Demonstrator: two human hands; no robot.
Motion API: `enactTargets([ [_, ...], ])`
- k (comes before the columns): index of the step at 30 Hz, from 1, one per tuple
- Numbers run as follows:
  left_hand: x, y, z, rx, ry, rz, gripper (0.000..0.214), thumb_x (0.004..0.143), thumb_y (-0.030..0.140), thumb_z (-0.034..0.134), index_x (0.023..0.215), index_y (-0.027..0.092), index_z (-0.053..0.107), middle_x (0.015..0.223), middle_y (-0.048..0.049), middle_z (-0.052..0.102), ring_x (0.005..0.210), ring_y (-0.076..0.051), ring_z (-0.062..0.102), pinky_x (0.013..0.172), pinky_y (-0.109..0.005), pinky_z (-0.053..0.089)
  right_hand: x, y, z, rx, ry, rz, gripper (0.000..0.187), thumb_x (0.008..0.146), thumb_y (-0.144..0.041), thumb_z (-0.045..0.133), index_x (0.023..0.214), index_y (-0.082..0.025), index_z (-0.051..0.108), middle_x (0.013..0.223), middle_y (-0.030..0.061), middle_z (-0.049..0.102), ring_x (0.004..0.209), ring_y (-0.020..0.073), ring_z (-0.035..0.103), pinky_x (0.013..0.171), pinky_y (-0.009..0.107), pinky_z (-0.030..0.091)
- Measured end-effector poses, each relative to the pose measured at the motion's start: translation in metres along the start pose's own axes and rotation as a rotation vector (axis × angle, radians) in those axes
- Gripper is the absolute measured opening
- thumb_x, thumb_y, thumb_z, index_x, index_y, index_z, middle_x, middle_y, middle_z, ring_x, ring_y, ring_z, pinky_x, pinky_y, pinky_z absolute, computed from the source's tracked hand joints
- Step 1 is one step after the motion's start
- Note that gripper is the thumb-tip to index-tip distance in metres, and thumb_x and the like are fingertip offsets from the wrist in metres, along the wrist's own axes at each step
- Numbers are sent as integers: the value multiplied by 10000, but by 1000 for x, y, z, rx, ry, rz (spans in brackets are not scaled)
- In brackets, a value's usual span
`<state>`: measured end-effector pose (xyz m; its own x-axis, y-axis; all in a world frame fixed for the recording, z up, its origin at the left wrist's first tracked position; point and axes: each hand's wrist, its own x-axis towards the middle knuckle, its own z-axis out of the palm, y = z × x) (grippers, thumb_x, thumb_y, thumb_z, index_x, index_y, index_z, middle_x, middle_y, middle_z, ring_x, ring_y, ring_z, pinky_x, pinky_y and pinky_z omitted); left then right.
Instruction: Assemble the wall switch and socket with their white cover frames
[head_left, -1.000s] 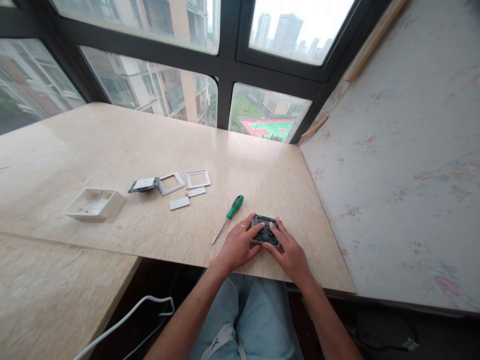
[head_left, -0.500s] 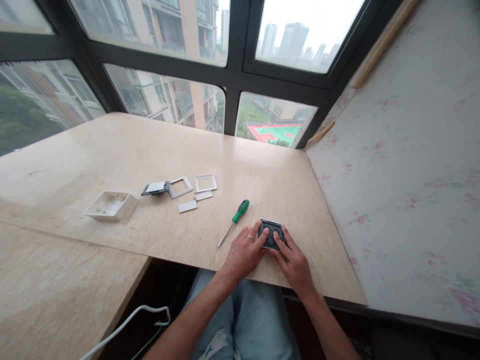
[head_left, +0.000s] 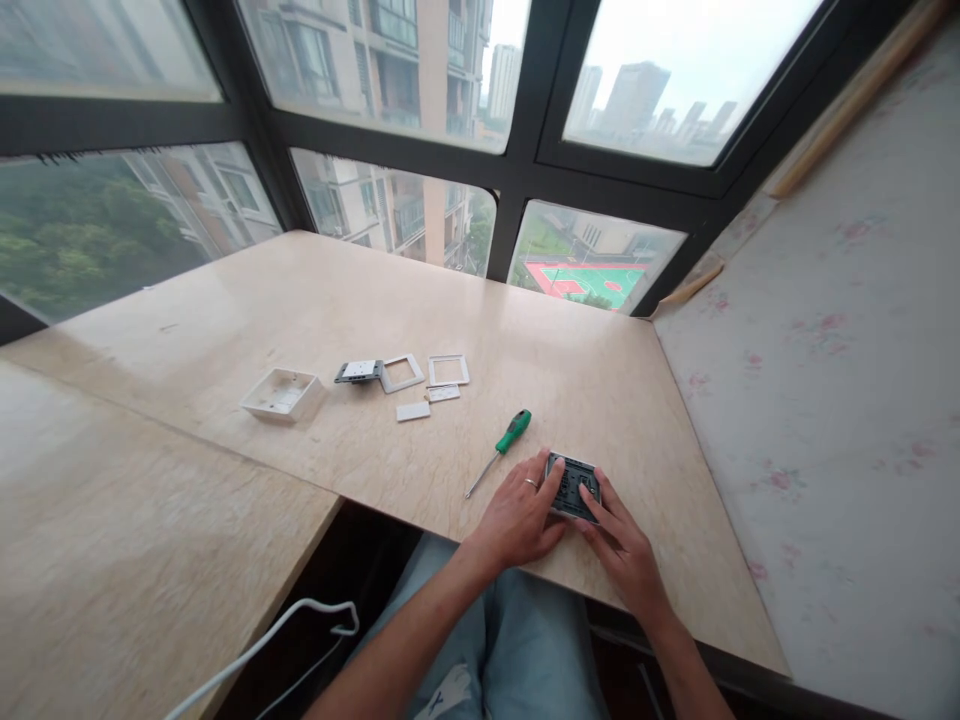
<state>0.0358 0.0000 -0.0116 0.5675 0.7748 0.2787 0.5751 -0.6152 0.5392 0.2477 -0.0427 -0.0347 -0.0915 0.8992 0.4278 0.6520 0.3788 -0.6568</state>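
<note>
A square wall switch or socket panel [head_left: 573, 482] is held between both hands at the counter's front edge, its dark grey back facing up. My left hand [head_left: 516, 515], with a ring on one finger, grips its left side, thumb near the left edge. My right hand [head_left: 628, 555] closes on the right side, with its thumb resting on the dark back. The panel's underside is hidden. Left of the hands lies a screwdriver [head_left: 514, 432] with a green handle, tip pointing toward the front edge.
Farther left on the stone counter [head_left: 360, 290] lie a white open mounting box [head_left: 281, 395], another switch panel [head_left: 360, 371], two white frames [head_left: 403, 373] [head_left: 448, 369] and two small white plates [head_left: 412, 411] [head_left: 444, 393]. Windows stand behind; a papered wall [head_left: 840, 420] bounds the right. A white cable [head_left: 262, 640] hangs lower left.
The camera view has swung left, so everything appears farther right. My left thumb has shifted toward the panel's left edge. Both hands still hold the panel; the other parts stay put.
</note>
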Motion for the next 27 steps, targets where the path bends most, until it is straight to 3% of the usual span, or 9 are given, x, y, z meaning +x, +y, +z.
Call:
enactTargets([
  [4, 2, 0, -1, -58, 10, -39, 922, 868, 397, 697, 1571, 65, 201, 1614, -314, 277, 1532, -375, 264, 1198, -546, 344, 0, 4, -5, 51, -30, 52, 414, 952, -382, 630, 1359, -308, 643, 1588, 67, 449, 1429, 291, 485, 1135, 517, 473],
  [7, 3, -1, -1, -100, 18, -76, 917, 851, 388, 704, 1567, 92, 213, 1597, -285, 343, 1512, -367, 318, 1199, -543, 347, 11, -1, -7, 35, 15, 93, 434, 948, -418, 621, 1355, -270, 650, 1570, 105, 480, 1423, 305, 497, 1147, 543, 450],
  [11, 4, -3, -1, -156, 44, -86, 862, 837, 373, 703, 1532, 91, 279, 1546, -251, 440, 1459, -354, 408, 1194, -524, 360, 49, -33, -3, 13, 60, 45, 372, 945, -398, 626, 1273, -233, 684, 1513, 128, 550, 1397, 306, 526, 1168, 550, 416],
  [14, 5, -3, -2, -195, 93, -73, 732, 825, 353, 705, 1451, 121, 405, 1466, -205, 535, 1394, -346, 477, 1174, -518, 387, 90, -70, 13, 99, -47, -104, 302, 977, -337, 584, 1251, -250, 678, 1431, 114, 623, 1337, 259, 582, 1130, 476, 470],
  [18, 4, -3, -4, -242, 115, -81, 499, 829, 312, 677, 1292, 177, 550, 1302, -141, 645, 1255, -342, 576, 1106, -512, 458, 140, -107, 61, 89, -295, -238, 458, 950, -342, 627, 1399, -276, 567, 1423, 99, 632, 1337, 257, 580, 1126, 463, 473],
  [21, 4, -2, -5, -266, 138, -93, 478, 835, 304, 648, 1283, 181, 532, 1252, -136, 648, 1189, -331, 606, 1073, -495, 492, 166, -120, 112, -113, -499, -315, 585, 940, -294, 620, 1496, -209, 457, 1482, 155, 571, 1371, 276, 543, 1136, 492, 450],
  [24, 4, -2, -6, -287, 167, -99, 513, 870, 323, 613, 1332, 143, 485, 1241, -159, 631, 1186, -336, 615, 1089, -490, 489, 184, -127, 160, -171, -592, -366, 602, 871, -204, 687, 1445, -159, 513, 1448, 184, 593, 1364, 293, 538, 1151, 488, 417],
  [27, 3, -3, -5, -342, 211, -64, 561, 874, 302, 613, 1378, 109, 461, 1283, -177, 609, 1266, -366, 586, 1111, -484, 481, 194, -132, 190, -225, -638, -378, 527, 865, -113, 656, 1382, -123, 560, 1357, 201, 646, 1309, 296, 566, 1119, 480, 420],
])
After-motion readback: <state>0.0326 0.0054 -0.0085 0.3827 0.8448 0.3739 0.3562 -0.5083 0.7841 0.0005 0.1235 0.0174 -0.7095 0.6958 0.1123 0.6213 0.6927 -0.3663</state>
